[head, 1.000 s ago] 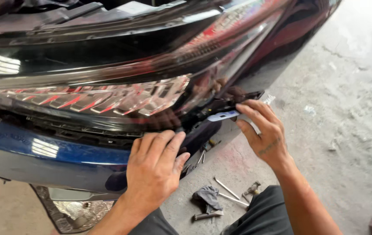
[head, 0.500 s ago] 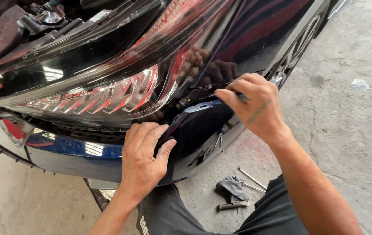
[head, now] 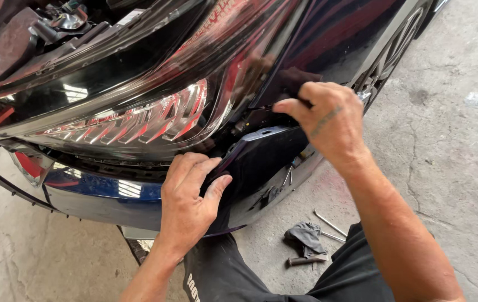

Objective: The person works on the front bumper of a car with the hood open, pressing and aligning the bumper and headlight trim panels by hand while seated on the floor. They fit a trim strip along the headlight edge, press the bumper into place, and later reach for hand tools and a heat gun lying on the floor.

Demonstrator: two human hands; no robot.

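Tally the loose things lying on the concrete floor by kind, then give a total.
Dark rag: 1
Thin metal rods: 2
Stubby tool beside the rag: 1
Total: 4
Both hands, left and right, are on the dark blue bumper, not on any of these.
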